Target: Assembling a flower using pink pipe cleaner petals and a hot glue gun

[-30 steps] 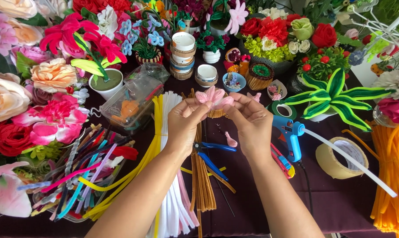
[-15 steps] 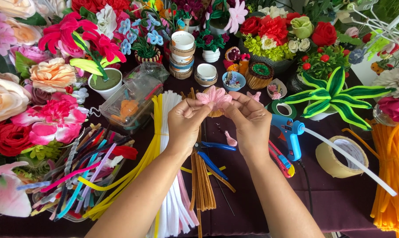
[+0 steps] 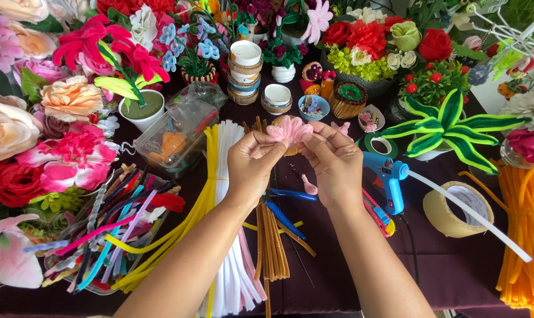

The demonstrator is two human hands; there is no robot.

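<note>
Two bare hands meet at table centre, both pinched on one small pink fuzzy pipe-cleaner flower (image 3: 289, 131). Landmark: the blue hot-glue gun (image 3: 386, 179) with its long white glue stick.

Left hand (image 3: 256, 168): well left of the glue gun, forearm rising from the lower left, wrist straight, back of the hand to the camera. Thumb and forefinger closed on the flower's left petals.

Right hand (image 3: 336, 165): just left of the glue gun, forearm rising from the bottom edge, knuckles up. Fingertips clamped on the flower's right side, thumb tucked under. The two hands' fingertips nearly touch across the bloom.

The flower is held above the cloth, up and left of the glue gun, over the top ends of a bundle of brown pipe cleaners (image 3: 272, 241).

Room: crowded. Left of the glue gun and under the wrists lie blue-handled pliers (image 3: 284, 203). Further left, sheaves of white and yellow pipe cleaners (image 3: 223, 194) run down to the near edge, beyond them a clear plastic box (image 3: 175, 138). Right of the glue gun, a beige roll of tape (image 3: 458, 209) and orange pipe cleaners (image 3: 523, 235) at the right edge. Below the glue gun, a bare patch of dark purple tablecloth (image 3: 455, 271).
</note>
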